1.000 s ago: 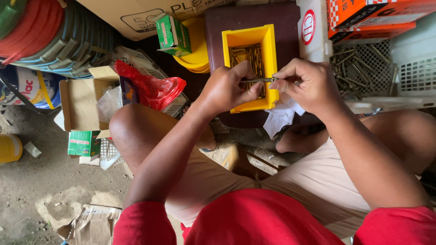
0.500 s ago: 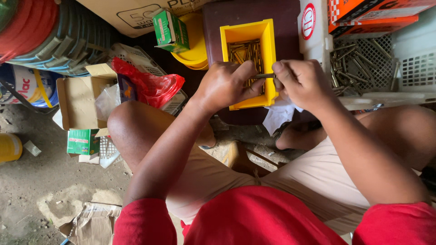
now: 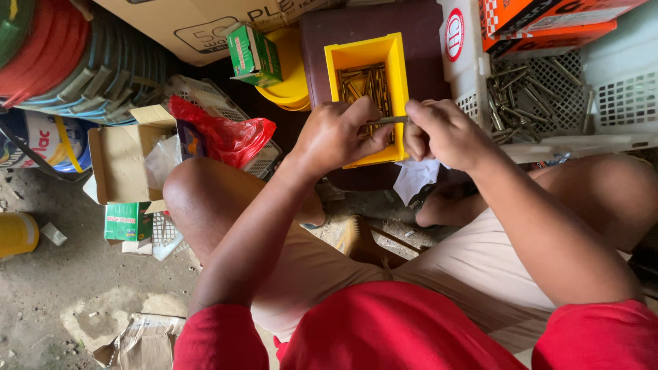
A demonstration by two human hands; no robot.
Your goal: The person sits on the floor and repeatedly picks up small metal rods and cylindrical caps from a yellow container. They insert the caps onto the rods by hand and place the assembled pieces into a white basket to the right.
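Far left was dirt floor (image 3: 62,301): yellow can (image 3: 17,233), small green box (image 3: 127,221), open cardboard box (image 3: 120,154), stacked hoses (image 3: 75,62) above it. Only loose room sat down there; everything ahead of your knees was packed tight.

Red plastic bag (image 3: 226,137) lay on a white mesh basket, a second green box (image 3: 252,53) just above it, beside a yellow round container (image 3: 291,75).

Your left hand (image 3: 336,133) was over the yellow bin's (image 3: 363,51) left wall, fingers (image 3: 373,140) curled and pinching one end of a long screw (image 3: 387,120). Screw ran level across the bin, above the loose screws (image 3: 363,85) inside.

Your right hand (image 3: 445,133) was over the bin's right wall, fingers pressed together on the screw's other end. Hands nearly touching.

Bin sat on a dark brown surface (image 3: 411,27). White paper (image 3: 415,178) lay under your right hand.

Right: white perforated tray (image 3: 617,103) holding more screws (image 3: 528,96), orange boxes (image 3: 548,20) above. Tray edge sat close beside your right wrist.
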